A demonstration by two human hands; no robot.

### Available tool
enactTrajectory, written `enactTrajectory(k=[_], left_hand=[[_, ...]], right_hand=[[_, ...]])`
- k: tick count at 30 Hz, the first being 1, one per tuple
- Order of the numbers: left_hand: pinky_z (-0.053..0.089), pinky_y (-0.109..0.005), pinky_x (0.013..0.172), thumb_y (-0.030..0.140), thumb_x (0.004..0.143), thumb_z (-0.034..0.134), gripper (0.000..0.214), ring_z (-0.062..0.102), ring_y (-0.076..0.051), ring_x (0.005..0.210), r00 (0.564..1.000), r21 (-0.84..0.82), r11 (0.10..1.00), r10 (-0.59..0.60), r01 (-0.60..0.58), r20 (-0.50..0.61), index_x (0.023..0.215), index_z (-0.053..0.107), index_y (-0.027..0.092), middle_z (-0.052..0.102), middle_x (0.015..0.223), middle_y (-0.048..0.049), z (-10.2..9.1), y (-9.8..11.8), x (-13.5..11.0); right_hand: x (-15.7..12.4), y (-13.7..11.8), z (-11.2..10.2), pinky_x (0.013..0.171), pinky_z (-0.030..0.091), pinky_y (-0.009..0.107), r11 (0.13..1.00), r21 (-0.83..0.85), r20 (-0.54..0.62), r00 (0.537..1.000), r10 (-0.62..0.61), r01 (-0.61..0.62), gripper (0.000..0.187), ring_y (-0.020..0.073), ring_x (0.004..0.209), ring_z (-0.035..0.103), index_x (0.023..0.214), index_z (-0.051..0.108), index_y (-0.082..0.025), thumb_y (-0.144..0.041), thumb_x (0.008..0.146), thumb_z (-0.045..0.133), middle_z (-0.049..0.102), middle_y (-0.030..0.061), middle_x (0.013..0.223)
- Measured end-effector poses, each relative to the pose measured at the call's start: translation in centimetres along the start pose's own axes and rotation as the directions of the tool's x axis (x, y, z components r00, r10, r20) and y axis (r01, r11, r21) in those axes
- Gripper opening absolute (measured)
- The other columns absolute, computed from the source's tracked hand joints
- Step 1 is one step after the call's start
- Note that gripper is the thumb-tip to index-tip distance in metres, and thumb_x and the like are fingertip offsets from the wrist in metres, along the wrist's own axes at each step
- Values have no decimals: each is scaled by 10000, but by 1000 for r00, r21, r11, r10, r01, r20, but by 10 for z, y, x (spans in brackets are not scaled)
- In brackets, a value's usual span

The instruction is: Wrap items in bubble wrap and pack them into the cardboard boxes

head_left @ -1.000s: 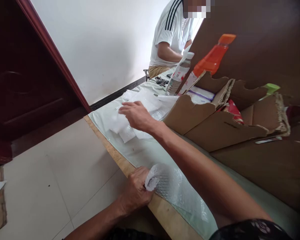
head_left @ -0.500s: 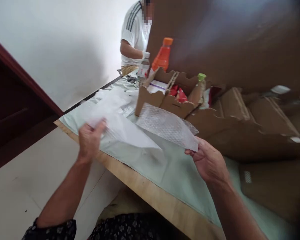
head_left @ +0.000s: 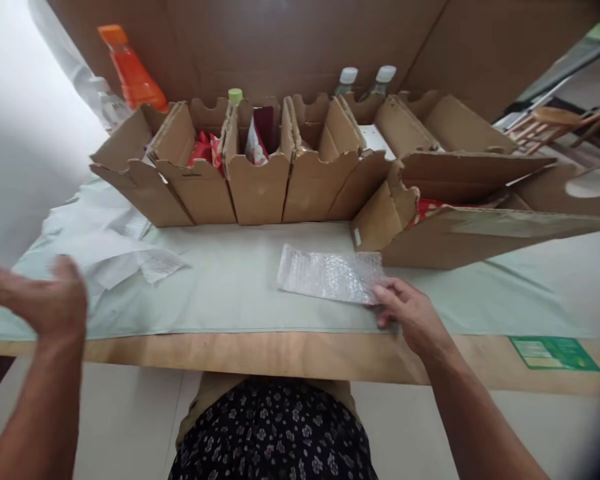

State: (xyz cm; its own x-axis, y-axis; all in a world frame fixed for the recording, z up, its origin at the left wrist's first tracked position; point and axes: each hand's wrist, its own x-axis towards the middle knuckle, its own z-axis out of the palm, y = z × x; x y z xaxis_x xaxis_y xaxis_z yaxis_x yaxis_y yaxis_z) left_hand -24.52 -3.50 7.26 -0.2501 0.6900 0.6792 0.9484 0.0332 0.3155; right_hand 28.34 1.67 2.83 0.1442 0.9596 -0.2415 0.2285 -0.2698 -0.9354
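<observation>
My right hand [head_left: 405,308] pinches the right end of a flat bubble-wrap bag [head_left: 327,275], which lies low over the green cloth in front of the cardboard boxes. At the far left, my left hand [head_left: 45,293] is blurred but its fingers look spread, with nothing in them. Beyond that hand, a loose heap of white packing sheets [head_left: 100,250] rests on the cloth, with a bubble-wrap corner sticking out on its right side.
A row of open cardboard boxes [head_left: 260,193] holds red packets and other goods. One larger box [head_left: 430,247] stands angled at the right. An orange bottle [head_left: 135,73] rises behind. A green card [head_left: 555,353] lies on the wooden table edge [head_left: 280,350].
My view has swung to the right. My left hand has let go of the white sheet, which now lies on the heap. My right hand still holds the bubble-wrap bag, now lower at the middle.
</observation>
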Motion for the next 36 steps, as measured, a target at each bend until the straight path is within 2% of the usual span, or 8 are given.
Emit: enactTrajectory(k=[1,2,8,15,19,25,30,36], left_hand=[[261,-812,1212,215,876,634,636,398,-489,1511,988,14,997,82,-81,-131,1491,471,224,584,1504,-142,15,36,-13],[321,-733,1233,218,929,629,646,392,-446,1530,979,-48,979,200,-198,47,1538,418,252,463,1624,-158,30,75,-27],[342,-684,1221,277,981,636,414,461,-396,1491,507,-470,699,715,-540,481,1383,605,184,554,1556,-185,101,231,-81],[325,-679,1220,315,1006,581,397,442,-367,1508,373,-497,714,690,-493,620,1378,632,184,579,1552,-146,128,215,-60],[300,-659,1245,113,970,485,390,419,-349,1532,421,-416,741,653,-526,630,1286,698,201,627,1510,-106,131,206,-34],[347,-608,1239,93,978,468,422,456,-329,1509,578,-379,780,624,-498,525,1340,668,180,606,1525,-133,113,213,-55],[291,-620,1254,415,1044,538,509,354,-370,1564,447,-413,755,642,-509,623,1512,535,215,417,1671,-169,120,235,-76],[191,-609,1288,614,1001,545,686,269,-370,1604,220,-583,647,740,-492,636,1569,446,242,320,1721,-159,148,219,-50]], right_hand=[[-4,0,-4,419,434,245,998,-68,0,1000,11,-11,511,91,442,515,900,654,-190,-634,706,817,669,1,706],[-8,1,-6,416,424,245,992,-121,2,1000,19,-19,488,96,429,510,909,633,-197,-610,713,806,652,-12,668],[-19,14,-27,481,445,275,951,-307,56,998,-25,41,476,160,522,621,1121,601,-186,-505,776,679,603,-38,679],[-69,27,-19,569,561,313,998,-56,115,992,41,-34,826,183,618,669,1542,404,-161,-507,862,719,663,-17,762],[-133,39,8,550,586,287,949,176,330,924,195,-263,784,210,767,758,1613,348,-215,-496,951,662,772,85,1003],[-118,37,-28,846,657,387,901,-223,361,890,-279,373,266,231,935,787,1181,774,-275,-356,1027,573,823,55,1025],[-38,24,6,1148,497,563,417,-522,486,661,-572,744,442,337,1443,536,1435,632,-190,-333,1021,569,589,155,1537],[-109,32,36,1112,479,571,293,-514,618,585,-525,806,404,366,1411,543,1357,672,-167,-370,1022,574,605,163,1517]])
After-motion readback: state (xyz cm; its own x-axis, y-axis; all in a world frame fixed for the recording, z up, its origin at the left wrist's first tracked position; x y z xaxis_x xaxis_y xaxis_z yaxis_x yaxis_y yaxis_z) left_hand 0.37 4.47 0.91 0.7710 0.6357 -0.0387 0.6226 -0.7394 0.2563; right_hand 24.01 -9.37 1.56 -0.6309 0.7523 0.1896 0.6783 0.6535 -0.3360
